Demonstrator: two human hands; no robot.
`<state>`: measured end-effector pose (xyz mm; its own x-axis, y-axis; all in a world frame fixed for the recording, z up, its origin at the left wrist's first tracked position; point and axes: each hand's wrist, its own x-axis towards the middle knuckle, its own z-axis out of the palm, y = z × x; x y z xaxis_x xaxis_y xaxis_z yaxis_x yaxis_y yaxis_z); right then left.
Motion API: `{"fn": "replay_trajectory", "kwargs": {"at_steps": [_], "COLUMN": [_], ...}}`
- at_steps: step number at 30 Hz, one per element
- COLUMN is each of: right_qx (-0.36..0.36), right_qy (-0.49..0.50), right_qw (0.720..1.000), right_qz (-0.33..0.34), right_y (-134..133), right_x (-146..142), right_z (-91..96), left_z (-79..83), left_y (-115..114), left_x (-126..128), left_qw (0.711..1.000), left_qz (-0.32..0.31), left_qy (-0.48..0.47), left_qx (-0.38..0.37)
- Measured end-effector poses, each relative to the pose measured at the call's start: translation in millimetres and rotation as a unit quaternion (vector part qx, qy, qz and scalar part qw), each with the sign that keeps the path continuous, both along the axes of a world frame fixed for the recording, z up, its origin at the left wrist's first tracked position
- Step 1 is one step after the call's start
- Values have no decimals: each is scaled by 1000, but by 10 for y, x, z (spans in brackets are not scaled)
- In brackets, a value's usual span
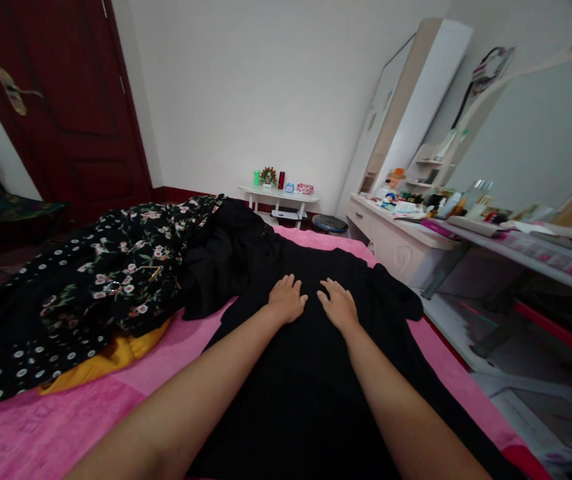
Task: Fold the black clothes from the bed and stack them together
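A black garment (pixel 311 373) lies spread out on a pink bedspread (pixel 66 413) in front of me. Both my arms reach forward over it. My left hand (pixel 286 298) rests flat on the cloth with its fingers stretched out and slightly apart. My right hand (pixel 339 303) lies flat beside it, a few centimetres to the right, fingers also extended on the cloth. Neither hand holds anything.
A heap of clothes lies at the left: a black floral garment (pixel 136 267), a polka-dot one (pixel 1 347), a yellow one (pixel 101 360). A cluttered white dressing table (pixel 396 247) stands right of the bed. A small white table (pixel 279 197) and a dark red door (pixel 66 100) are behind.
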<state>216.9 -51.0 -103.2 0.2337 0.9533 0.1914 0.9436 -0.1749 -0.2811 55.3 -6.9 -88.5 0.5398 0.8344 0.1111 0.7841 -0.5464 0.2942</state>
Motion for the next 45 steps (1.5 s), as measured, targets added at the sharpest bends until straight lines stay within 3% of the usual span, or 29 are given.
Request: {"fn": "replay_trajectory", "kwargs": {"at_steps": [4, 8, 11, 14, 19, 22, 26, 28, 30, 32, 36, 40, 45], "right_qx": [38, 65, 81, 92, 105, 104, 104, 104, 105, 107, 114, 119, 117], "right_qy": [8, 18, 23, 27, 38, 43, 48, 51, 53, 53, 51, 50, 50], "right_qw": [999, 998, 996, 995, 994, 993, 993, 993, 993, 993, 992, 992, 992], "right_qz": [2, 4, 10, 14, 17, 16, 16, 18, 20, 19, 15, 15, 15], "right_y": [10, 26, 34, 27, 8, 8, 5, -2, -9, -13, -9, -8, -13], "right_x": [34, 30, 38, 45, 41, 41, 47, 49, 47, 42, 36, 43, 44], "right_z": [-19, -65, -87, -87, -76, -74, -71, -70, -68, -64, -56, -55, -54], "left_z": [284, 617, 729, 693, 603, 638, 724, 745, 741, 711, 632, 646, 769], "left_y": [106, 376, 552, 654, 682, 611, 462, 427, 445, 509, 656, 732, 872], "left_x": [-357, -763, -913, -948, -997, -963, -717, -588, -525, -538, -647, -691, -773], "left_qw": [1000, 973, 953, 955, 960, 967, 970, 965, 955, 954, 975, 982, 969], "left_qz": [-10, 156, 258, 274, 249, 183, 75, 91, 146, 187, 160, 134, 217], "left_qy": [-21, -80, -52, -21, -33, -46, -32, -15, 2, 33, 92, 88, 37], "left_qx": [6, 148, 152, 109, 126, 173, 228, 247, 260, 233, 126, 97, 113]}}
